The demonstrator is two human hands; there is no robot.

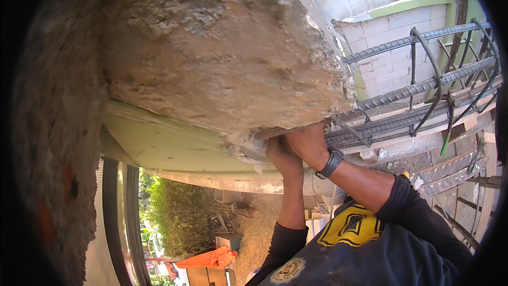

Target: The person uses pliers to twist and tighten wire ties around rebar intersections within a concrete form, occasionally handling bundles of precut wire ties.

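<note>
My left hand (279,151) and my right hand (308,142) are raised close together at the lower edge of a rough, broken concrete mass (227,58). Both sets of fingers are hidden behind that edge, so I cannot make out what they hold. A dark watch (331,163) is on my right wrist. Just left of my hands, a brown bar-like edge (264,133) shows under the concrete. Ribbed steel bars (365,132) come out of the concrete beside my right hand, running off to the right.
Bent steel stirrups (436,77) ring the bars. A green-tipped tool (445,143) hangs from them. A green-painted beam (164,132) lies left of my hands. Below are gravelly ground (264,228), an orange cloth (209,259) and bushes (180,217). A white block wall (391,37) stands behind.
</note>
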